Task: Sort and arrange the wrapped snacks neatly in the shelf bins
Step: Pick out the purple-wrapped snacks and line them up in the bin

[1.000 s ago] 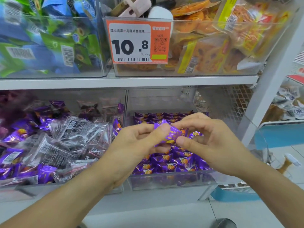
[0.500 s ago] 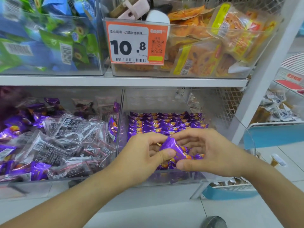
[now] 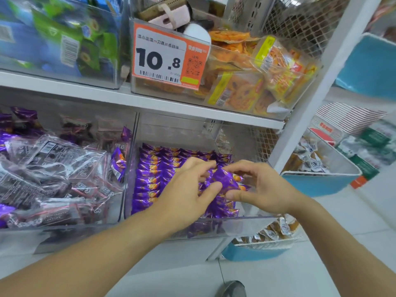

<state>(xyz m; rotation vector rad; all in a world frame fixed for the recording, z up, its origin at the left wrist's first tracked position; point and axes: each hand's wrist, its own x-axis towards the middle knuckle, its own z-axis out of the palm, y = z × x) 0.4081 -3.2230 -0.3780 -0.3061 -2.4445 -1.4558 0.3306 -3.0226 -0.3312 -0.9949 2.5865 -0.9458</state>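
A purple wrapped snack (image 3: 225, 178) is pinched between my left hand (image 3: 186, 189) and my right hand (image 3: 264, 189), thumbs below and fingers above it. Both hands hover low over the clear bin (image 3: 246, 221) on the lower shelf, right above neat rows of the same purple snacks (image 3: 156, 168). The snacks under my hands are hidden.
A second clear bin (image 3: 64, 224) on the left holds clear-wrapped dark snacks mixed with purple ones. Above the shelf board (image 3: 128, 97) stand bins of blue-green packs (image 3: 64, 46) and orange packs (image 3: 257, 82) with a 10.8 price tag (image 3: 167, 58). Blue baskets (image 3: 321, 181) sit at right.
Both hands have lowered the purple snack from above the bin's front down onto the rows inside. The camera has tilted and shifted left.
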